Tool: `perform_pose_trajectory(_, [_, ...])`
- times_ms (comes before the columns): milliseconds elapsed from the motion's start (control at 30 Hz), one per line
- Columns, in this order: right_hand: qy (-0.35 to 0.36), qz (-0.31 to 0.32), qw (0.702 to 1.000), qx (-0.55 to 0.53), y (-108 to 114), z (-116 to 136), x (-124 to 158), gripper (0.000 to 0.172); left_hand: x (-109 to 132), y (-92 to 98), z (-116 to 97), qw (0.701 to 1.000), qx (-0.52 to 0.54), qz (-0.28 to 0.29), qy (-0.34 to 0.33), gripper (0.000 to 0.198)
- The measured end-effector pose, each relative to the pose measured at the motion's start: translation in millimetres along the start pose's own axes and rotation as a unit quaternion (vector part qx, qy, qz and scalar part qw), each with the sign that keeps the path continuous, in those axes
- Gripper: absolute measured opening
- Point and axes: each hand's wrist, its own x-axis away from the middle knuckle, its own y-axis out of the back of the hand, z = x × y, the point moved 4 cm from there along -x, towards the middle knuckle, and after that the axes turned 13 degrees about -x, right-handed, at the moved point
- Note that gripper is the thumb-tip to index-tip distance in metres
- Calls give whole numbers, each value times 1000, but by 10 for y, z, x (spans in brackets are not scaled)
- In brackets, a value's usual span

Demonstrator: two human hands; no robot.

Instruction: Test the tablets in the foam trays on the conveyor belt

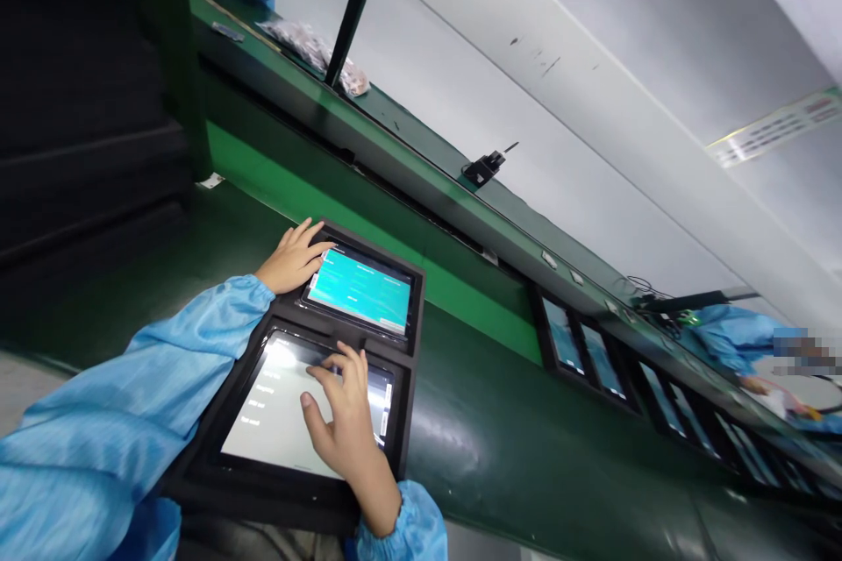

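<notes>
Two tablets lie side by side in a black foam tray (413, 342) on the green bench. The farther tablet (361, 287) shows a bright turquoise screen. My left hand (294, 259) rests at its left end, fingers spread over the tray's edge and the screen's corner. The nearer tablet (276, 429) has a pale screen with a few lines of text too blurred to read. Over it is my right hand (342, 412), fingers bent and apart, with a fingertip at or just above the glass. Neither hand holds anything.
More trays of tablets (595, 355) line the bench to the right. Dark stacked slabs (85, 131) stand at the left. A raised shelf carries a black adapter (483, 168) and plastic bags (309, 48). Co-workers in blue sleeves (737, 337) are across the bench.
</notes>
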Motion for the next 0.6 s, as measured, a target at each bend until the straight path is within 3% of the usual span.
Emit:
perform_pose_trajectory(200, [-30,-60,998,9,127,-153,10,28,-7,-27,-2,1000,2,4,-9,43])
perform_pose_trajectory(433, [-28,-57,998,18,135,-202,55,28,-5,-48,22,1000,14,-1,1,43])
perform_pose_trajectory(600, [-87,-161,983,28,387,-511,273,32,83,-49,45,998,45,2,33,53])
